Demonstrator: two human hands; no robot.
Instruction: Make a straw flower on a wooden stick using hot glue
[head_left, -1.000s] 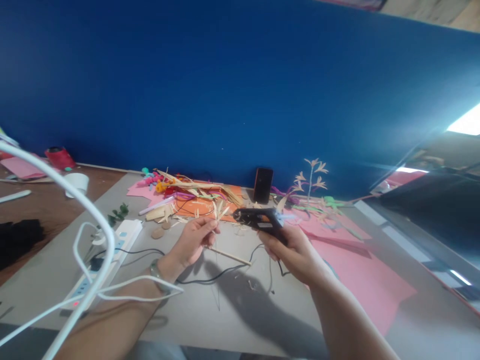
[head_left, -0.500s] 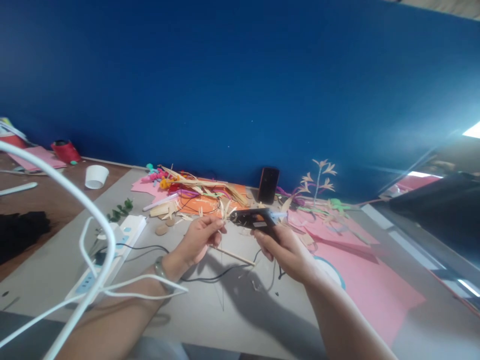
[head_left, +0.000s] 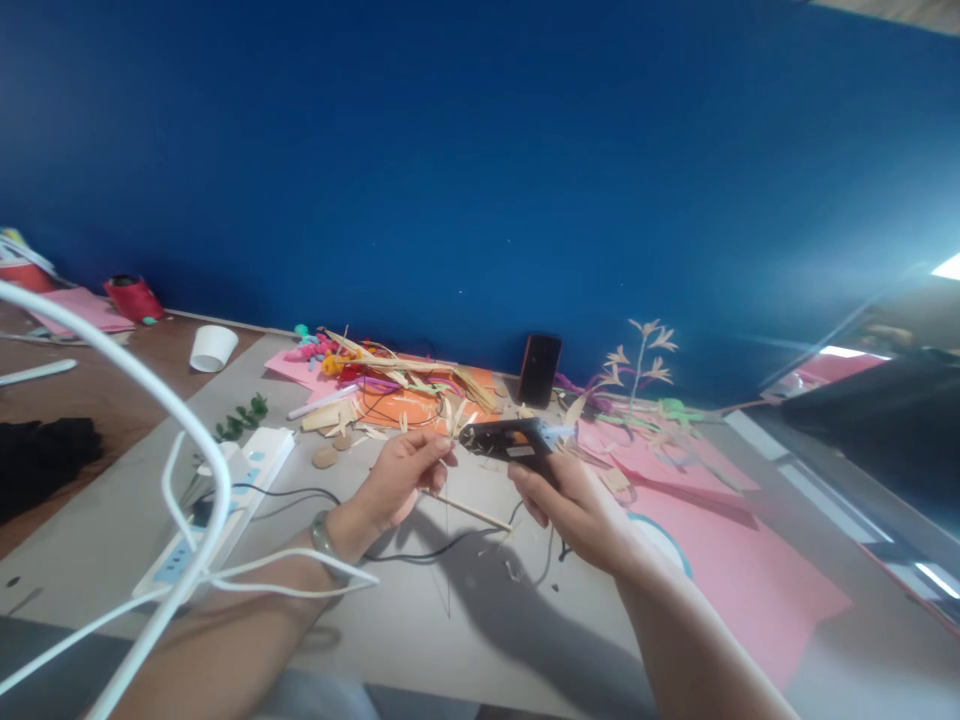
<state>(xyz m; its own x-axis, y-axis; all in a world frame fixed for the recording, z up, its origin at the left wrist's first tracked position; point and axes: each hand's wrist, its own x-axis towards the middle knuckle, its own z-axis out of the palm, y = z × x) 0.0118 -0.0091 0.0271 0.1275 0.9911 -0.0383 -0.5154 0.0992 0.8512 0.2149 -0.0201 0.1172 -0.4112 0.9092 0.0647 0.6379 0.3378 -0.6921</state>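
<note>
Both hands worked just above the grey table [head_left: 487, 630], near its middle.

- Left hand [head_left: 401, 478]: thumb and fingertips pressed together in a pinch on a thin wooden stick [head_left: 469, 512]. The grip was high on the stick. Its free end slanted down toward 4 o'clock, and pale straw leaves [head_left: 452, 415] fanned out above the fingers. A pinch that near the top probably held the leafy end steady, with the palm turned away from the heat.
- Right hand [head_left: 574, 500]: closed around the handle of a black hot-glue gun [head_left: 510, 440]. The barrel was level and the nozzle aimed toward 9 o'clock, almost at the leaves; whether it touched them could not be told. The wrist sat low, likely to keep the tip in sight.
- A black cord [head_left: 420, 556] trailed from under the gun hand toward a white power strip [head_left: 225, 490] at 9 o'clock. It seemed slack enough to let the gun move freely.
- At 12 o'clock from the hands, an orange sheet [head_left: 409, 410] carried a heap of straw scraps [head_left: 397, 372], within easy reach. A dark phone [head_left: 541, 370] was propped upright against the blue wall behind.
- At 1 o'clock, a finished-looking straw sprig [head_left: 639, 355] stood upright, well apart from the gun.
- At 3 to 4 o'clock, pink paper [head_left: 735, 580] lay flat.
- At 10 o'clock, far off, a white paper cup [head_left: 212, 348] lay tipped on its side.
- A white cable [head_left: 172, 420] looped close to the camera on the left and crossed the left forearm.
</note>
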